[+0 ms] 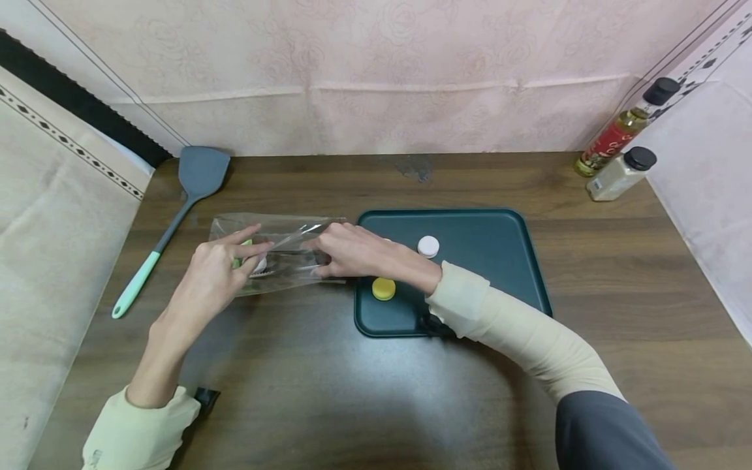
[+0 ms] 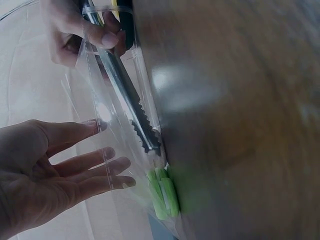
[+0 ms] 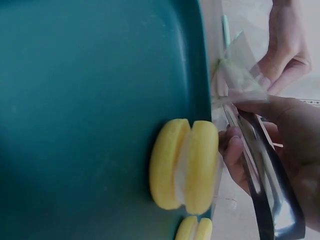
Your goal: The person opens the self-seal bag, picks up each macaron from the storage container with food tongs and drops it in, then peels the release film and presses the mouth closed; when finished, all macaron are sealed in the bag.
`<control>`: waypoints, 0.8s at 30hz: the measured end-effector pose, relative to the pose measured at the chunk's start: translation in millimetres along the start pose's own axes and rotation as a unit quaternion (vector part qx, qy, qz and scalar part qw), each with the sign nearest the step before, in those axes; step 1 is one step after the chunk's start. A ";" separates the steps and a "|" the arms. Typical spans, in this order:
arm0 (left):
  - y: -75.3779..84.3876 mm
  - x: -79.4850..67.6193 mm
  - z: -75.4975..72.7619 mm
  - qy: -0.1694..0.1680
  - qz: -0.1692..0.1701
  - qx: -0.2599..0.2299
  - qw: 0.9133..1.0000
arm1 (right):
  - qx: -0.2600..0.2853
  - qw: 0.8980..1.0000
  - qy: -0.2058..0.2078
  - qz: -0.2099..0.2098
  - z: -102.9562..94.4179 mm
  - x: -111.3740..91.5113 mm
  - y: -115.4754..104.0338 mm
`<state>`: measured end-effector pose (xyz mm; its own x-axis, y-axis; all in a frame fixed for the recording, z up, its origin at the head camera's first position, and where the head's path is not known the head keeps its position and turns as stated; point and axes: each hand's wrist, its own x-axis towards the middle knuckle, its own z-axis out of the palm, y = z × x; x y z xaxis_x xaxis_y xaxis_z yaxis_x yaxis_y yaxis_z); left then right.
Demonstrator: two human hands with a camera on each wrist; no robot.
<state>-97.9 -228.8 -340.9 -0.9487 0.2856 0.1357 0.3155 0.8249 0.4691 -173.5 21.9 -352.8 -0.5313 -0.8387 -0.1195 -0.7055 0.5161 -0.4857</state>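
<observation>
A clear plastic bag lies on the table left of the tray, with a green macaron at its far end. My right hand grips metal tongs that reach into the bag. Their serrated tips are close to the green macaron, beside a pale piece that is hard to make out. My left hand rests at the bag with fingers mostly extended, touching the film. On the dark green tray sit a yellow macaron and a white macaron; my right forearm partly covers the tray.
A grey spatula with a mint handle lies at the left. At the back right stand a bottle of yellowish liquid and a black-capped jar. A cloth-covered wall borders the table's back edge.
</observation>
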 end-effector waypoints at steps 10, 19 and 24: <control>-0.3 -0.3 -0.5 -0.005 -0.008 -0.016 1.000 | 0.014 0.999 0.023 0.034 -17.0 -48.9 13.6; -1.5 -0.8 0.8 0.004 -0.001 -0.014 1.000 | 0.016 0.994 0.056 0.096 -24.1 -135.8 32.9; -1.5 -0.3 1.0 0.005 0.000 -0.014 1.000 | -0.001 0.990 0.097 0.102 -22.8 -178.8 35.3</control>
<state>-98.0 -229.7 -342.5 -0.9491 0.2798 0.1444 0.3142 0.8110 0.4935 -114.1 194.1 -328.9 -0.7428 -0.6679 -0.0467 -0.5750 0.6721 -0.4666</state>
